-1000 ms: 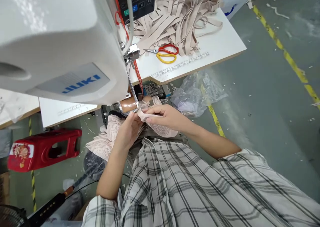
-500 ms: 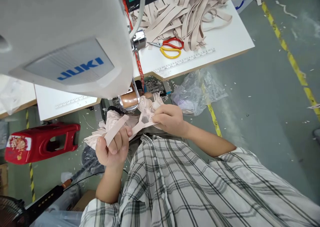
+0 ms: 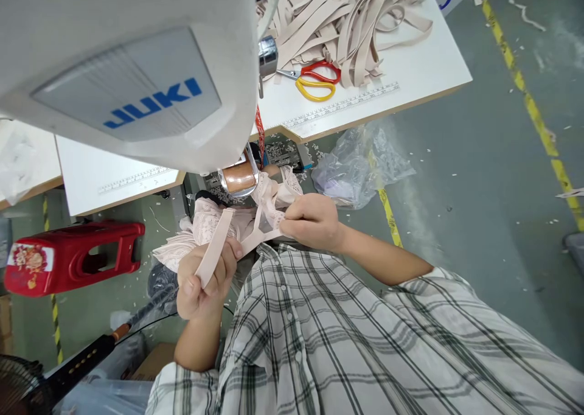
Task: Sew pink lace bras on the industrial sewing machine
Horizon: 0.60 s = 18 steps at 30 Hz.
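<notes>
My left hand (image 3: 206, 281) is closed round a pale pink bra strap (image 3: 216, 244), with the strap's flat free end standing up over the fingers. The strap runs on to the right and joins a lace bra (image 3: 269, 202). At the bra's right edge my right hand (image 3: 312, 221) pinches the fabric, and the fingertips hide the exact spot. Beyond the bra, the white JUKI sewing machine (image 3: 150, 74) carries a copper-coloured part (image 3: 238, 179) in a metal frame. More lace pieces (image 3: 207, 223) hang in a pile behind my left hand.
On the white table (image 3: 433, 56) lie many beige straps (image 3: 356, 19) and red-and-yellow scissors (image 3: 319, 80). A red plastic stool (image 3: 75, 257) stands on the floor at left, above a fan (image 3: 22, 384). A clear plastic bag (image 3: 360, 165) hangs below the table edge.
My left hand has turned and moved slightly down, its thumb now against the strap's free end. My right hand keeps its pinch on the bra. The view has shifted a little.
</notes>
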Motion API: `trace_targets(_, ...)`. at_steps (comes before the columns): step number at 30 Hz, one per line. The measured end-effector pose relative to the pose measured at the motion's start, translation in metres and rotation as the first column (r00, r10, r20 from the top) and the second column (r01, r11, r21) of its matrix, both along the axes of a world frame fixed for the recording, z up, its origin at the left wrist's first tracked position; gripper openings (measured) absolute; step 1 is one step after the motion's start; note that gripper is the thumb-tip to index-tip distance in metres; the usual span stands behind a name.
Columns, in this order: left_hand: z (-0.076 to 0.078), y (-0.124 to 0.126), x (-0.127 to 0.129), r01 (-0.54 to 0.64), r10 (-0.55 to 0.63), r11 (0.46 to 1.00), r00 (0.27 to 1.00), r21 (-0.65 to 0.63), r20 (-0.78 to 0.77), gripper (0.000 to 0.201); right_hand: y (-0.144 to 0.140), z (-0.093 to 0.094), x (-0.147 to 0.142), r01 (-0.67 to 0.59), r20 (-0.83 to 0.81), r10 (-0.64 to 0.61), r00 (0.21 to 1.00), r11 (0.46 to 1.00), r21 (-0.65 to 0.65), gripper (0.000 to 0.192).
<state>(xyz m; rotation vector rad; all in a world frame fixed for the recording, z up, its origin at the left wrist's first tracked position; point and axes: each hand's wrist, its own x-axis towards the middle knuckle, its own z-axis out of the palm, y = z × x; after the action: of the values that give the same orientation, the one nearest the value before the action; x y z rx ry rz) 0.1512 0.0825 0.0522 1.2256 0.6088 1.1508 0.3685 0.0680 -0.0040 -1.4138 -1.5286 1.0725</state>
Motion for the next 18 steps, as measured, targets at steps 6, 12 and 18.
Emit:
trace_targets(6,0.012,0.028,-0.022,-0.084,0.085,0.99,0.996,-0.112,0.002,0.058,0.012,-0.007,0.001,-0.133,0.213,0.097,0.972,0.978,0.163,0.034)
trace_targets(12,0.056,0.127,-0.116,-0.31,0.402,0.825,0.909,-0.472,0.106,0.023,0.013,-0.047,0.032,-0.44,0.374,0.432,0.821,0.895,-0.068,0.04)
trace_targets(18,0.042,0.171,-0.205,-0.563,0.618,0.72,0.786,-0.405,0.006,0.029,-0.01,-0.04,0.075,-0.319,0.082,0.336,0.938,0.931,-0.178,0.041)
